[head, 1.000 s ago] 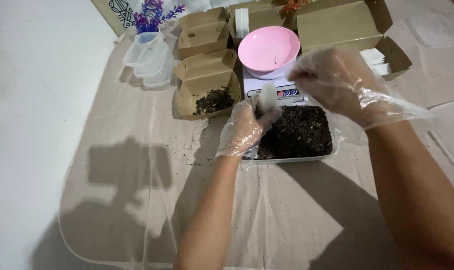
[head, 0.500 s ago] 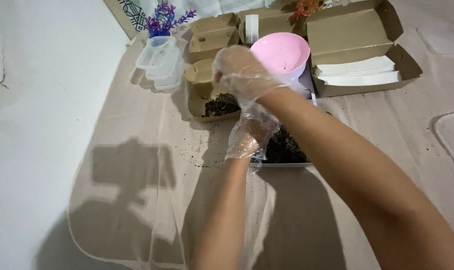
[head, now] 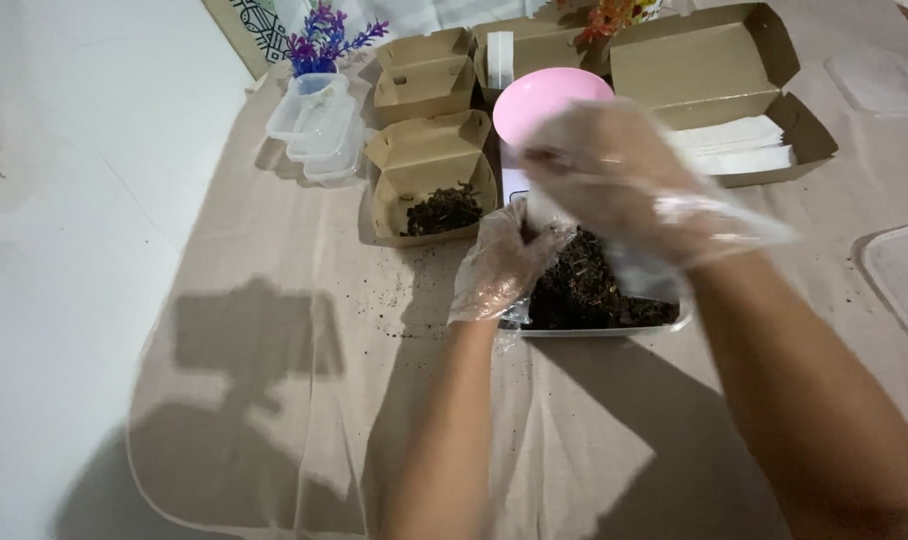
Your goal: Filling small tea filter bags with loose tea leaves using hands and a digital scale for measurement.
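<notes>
Soil tray (head: pixel 614 322), holding dark potting mix, sits just in front of the pink bowl (head: pixel 549 95). Left hand (head: pixel 504 265), gloved, is curled at the tray's left edge around a small white item, apparently a pot, mostly hidden. Right hand (head: pixel 619 180), gloved, hovers above with fingers pinched; contents indiscernible. Judged step: filling; next needs steady release over the opening.

Two gloved hands are seen, left (head: pixel 504 262) and right (head: pixel 619 180). Four cardboard boxes (head: pixel 429 180), one pink bowl (head: pixel 549 98) and one soil tray (head: pixel 599 300) are counted.
</notes>
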